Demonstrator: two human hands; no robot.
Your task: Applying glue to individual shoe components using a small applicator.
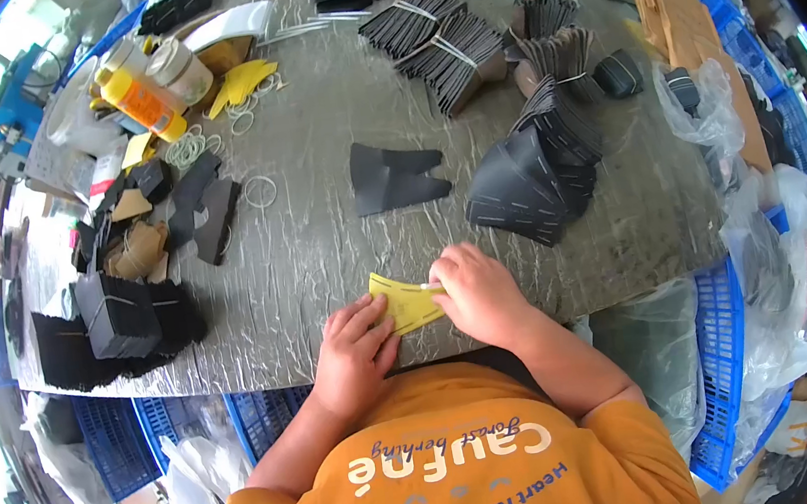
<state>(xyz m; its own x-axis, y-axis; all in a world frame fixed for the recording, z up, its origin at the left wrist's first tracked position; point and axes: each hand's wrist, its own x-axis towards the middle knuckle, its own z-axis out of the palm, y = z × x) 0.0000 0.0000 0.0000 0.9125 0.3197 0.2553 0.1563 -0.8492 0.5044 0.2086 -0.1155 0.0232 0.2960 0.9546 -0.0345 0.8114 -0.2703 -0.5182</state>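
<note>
A yellow template [408, 308] with dashed slots along its edges lies near the table's front edge. Across its left end rest the fingers of my left hand [353, 347], laid flat and pressing it down. My right hand [477, 293] is closed in a pinch over the template's right end. Between its fingers is a slim white pen [429, 287], mostly hidden, its tip at the template's surface. Whatever lies beneath the template cannot be seen. Beyond my hands a single notched black piece [398, 174] lies flat, and a fanned stack of black slotted pieces [535, 175] sits to its right.
Rubber-banded black bundles [438, 41] stand at the far right. Black stacks [117, 317] sit at the left edge. A yellow bottle [141, 101], a clear jar [180, 70] and loose rubber bands [193, 147] are far left. Blue crates [723, 354] flank the table.
</note>
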